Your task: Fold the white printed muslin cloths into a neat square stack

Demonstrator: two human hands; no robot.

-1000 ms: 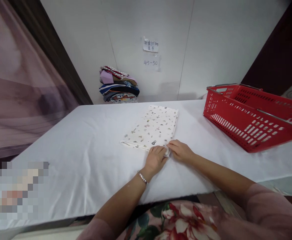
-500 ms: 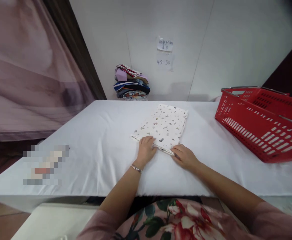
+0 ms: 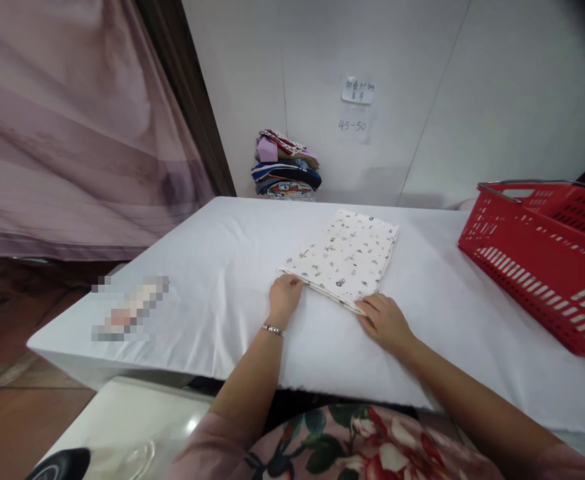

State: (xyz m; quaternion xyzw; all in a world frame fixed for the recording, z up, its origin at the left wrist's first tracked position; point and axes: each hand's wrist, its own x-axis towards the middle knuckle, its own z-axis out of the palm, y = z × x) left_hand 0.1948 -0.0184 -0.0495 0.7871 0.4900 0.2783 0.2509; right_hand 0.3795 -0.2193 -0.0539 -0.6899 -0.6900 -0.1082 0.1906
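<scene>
Pinching cloth (image 3: 346, 255) corner: right fingers (image 3: 375, 303); left fingers (image 3: 288, 281) curled at near edge, hold unclear.

Red bskt (image 3: 522, 235) partly past R pic edge; pixelated obj. (image 3: 131, 311) unclear

Ahead of the hands (image 3: 285, 297) (image 3: 385, 323), white folded cloth (image 3: 347, 253) with small grey and olive motifs; rightward, a red shopping basket (image 3: 527, 250).
</scene>
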